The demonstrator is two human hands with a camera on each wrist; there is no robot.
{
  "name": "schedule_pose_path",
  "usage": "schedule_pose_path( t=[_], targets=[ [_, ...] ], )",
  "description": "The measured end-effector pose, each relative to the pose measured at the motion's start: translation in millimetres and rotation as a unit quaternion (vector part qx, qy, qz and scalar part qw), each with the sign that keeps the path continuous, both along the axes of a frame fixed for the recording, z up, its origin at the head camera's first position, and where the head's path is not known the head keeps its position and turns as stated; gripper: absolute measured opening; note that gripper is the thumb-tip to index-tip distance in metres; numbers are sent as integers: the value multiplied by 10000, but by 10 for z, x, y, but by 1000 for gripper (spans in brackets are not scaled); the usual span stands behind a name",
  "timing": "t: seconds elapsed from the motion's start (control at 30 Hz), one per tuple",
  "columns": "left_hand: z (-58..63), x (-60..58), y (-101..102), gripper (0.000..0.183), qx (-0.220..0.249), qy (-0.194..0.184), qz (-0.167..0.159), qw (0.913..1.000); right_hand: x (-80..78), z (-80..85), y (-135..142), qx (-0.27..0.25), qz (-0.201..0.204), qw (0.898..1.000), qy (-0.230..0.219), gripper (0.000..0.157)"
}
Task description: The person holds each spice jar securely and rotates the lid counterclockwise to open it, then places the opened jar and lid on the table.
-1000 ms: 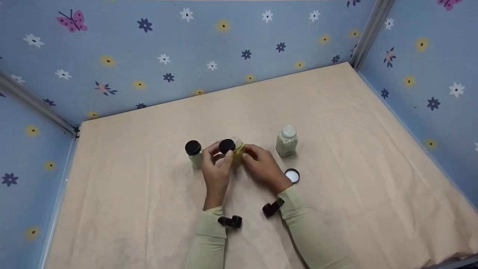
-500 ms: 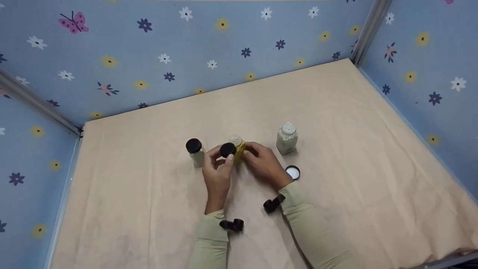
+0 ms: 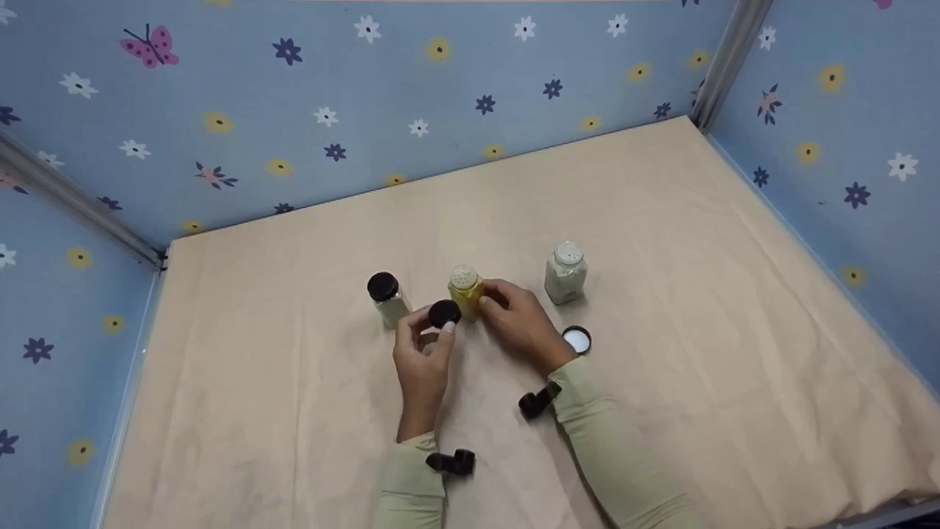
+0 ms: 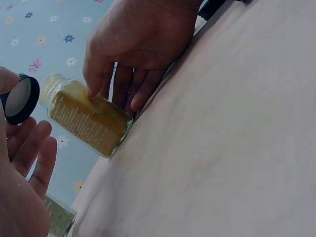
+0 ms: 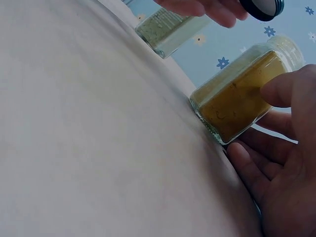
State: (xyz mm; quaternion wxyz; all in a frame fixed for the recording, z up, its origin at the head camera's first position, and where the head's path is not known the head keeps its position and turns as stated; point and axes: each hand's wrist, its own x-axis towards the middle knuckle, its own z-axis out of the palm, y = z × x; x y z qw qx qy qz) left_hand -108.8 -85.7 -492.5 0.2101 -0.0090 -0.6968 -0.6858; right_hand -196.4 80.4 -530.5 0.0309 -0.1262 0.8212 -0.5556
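Between thumb and fingers my left hand (image 3: 424, 360) pinches a black screw cap (image 3: 444, 314), just in front of a glass spice jar of yellow powder (image 3: 465, 292). The cap's pale inner face shows in the left wrist view. That jar stands upright on the cloth, its perforated shaker top uncovered. My right hand (image 3: 518, 321) grips its right side, the thumb (image 5: 279, 91) on the glass. Left of the hands is a jar with a black cap (image 3: 387, 298), holding pale green contents and partly hidden by the left hand in the head view.
An uncapped jar of pale green contents (image 3: 565, 273) stands to the right. Near the right wrist lies a second black cap (image 3: 577, 339), white inside facing up. A beige cloth (image 3: 683, 294) covers the table. Blue flowered walls (image 3: 411, 81) enclose the back and sides.
My left hand has drawn the black cap away from the yellow jar's top, toward me and down. The right hand keeps its grip on the jar.
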Motion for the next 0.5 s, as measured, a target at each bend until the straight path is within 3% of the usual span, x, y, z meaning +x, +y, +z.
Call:
schedule_pose_path(
  t=[0.17,0.4,0.5],
  targets=[
    [7,11,-25,33,-199,10,-83,9998,11,-12,3,29,-7,10000,-38,32],
    [-288,-154,-78,33,-626,-49,-317,9975,8,8,10,44,49,10000,-47,33],
    [-320,-176,-83,32,-716,-146,-415,9965,-1,10,13,31,35,9999,-97,33]
  ],
)
